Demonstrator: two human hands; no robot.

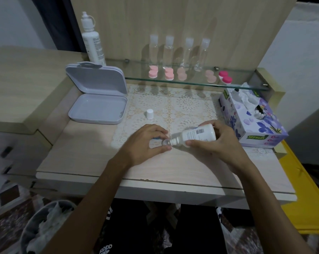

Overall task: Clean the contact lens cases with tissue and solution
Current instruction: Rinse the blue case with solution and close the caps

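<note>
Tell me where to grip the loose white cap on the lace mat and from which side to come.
Pinch the white cap across its round side wall, coming straight down from above. It stands upright and alone on the lace mat, closed top up, with bare mat all round it, so two fingers should fit either side without nudging the open grey case nearby.

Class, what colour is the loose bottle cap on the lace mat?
White, in the head view: the cap.
</note>
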